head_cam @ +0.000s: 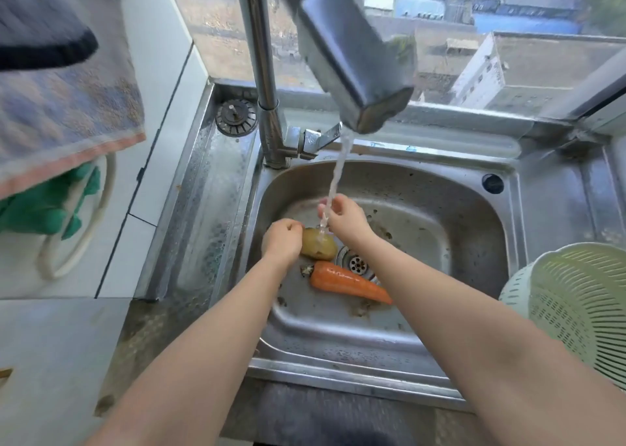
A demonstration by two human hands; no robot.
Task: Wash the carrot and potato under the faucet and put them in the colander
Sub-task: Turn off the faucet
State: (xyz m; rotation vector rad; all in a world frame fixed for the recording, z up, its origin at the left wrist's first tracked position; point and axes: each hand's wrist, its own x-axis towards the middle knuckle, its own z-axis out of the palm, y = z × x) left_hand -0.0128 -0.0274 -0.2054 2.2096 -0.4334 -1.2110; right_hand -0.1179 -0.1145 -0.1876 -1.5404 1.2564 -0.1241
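Observation:
A yellowish potato (pixel 318 248) lies on the sink floor by the drain (pixel 355 262). An orange carrot (pixel 349 282) lies just in front of it, tip pointing right. Water runs from the faucet (pixel 359 73) in a thin stream (pixel 335 181) that passes my right hand (pixel 345 217) and lands on the potato. My right hand is under the stream with its fingers curled, holding nothing that I can see. My left hand (pixel 283 240) is a loose fist touching the potato's left side. A pale green colander (pixel 576 303) stands on the counter at the right.
The steel sink (pixel 440 354) has a ribbed drainboard at the left with a loose strainer plug (pixel 236 117). A patterned towel (pixel 67 113) and green gloves (pixel 44 205) hang on the left wall. A window runs behind the faucet.

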